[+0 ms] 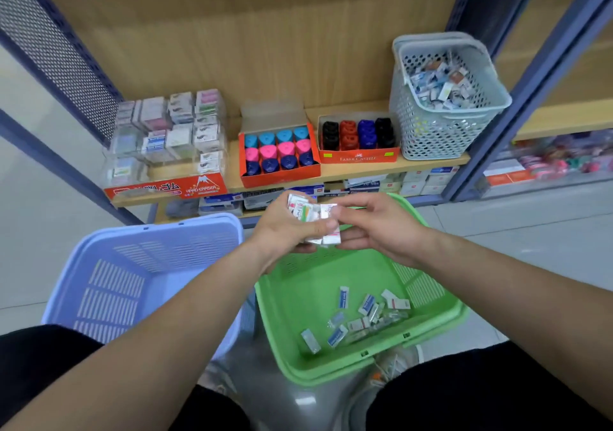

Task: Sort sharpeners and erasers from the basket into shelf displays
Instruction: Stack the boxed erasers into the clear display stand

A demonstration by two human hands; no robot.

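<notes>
both hands met over the far rim of the green slotted plastic basket [298, 304]. left hand [285, 228] was curled round a bunch of small white wrapped erasers [311, 220], with its thumb across the front. right hand [374, 228] pinched the bunch's 3 o'clock edge between thumb and fingers, on a white-and-pink piece. loose wrapped erasers [361, 318] lay on the green basket's floor toward its 5 o'clock corner, blue-and-white and red-and-white sleeves mixed. lilac slotted plastic basket [132, 264] sat just beside it at 9 o'clock.

wooden shelf board [365, 169] at 12 o'clock of the hands carried, from 9 to 3:
- clear plastic eraser display with red "hard eraser" front [166, 138]
- open orange box of triangular sharpeners [278, 155] in blue, pink and navy rows
- red faber-castell box of black, red and blue sharpeners [358, 135]
- grey perforated plastic basket [428, 132] holding mixed wrapped erasers

white boxed stock [414, 181] sat on the shelf below.
</notes>
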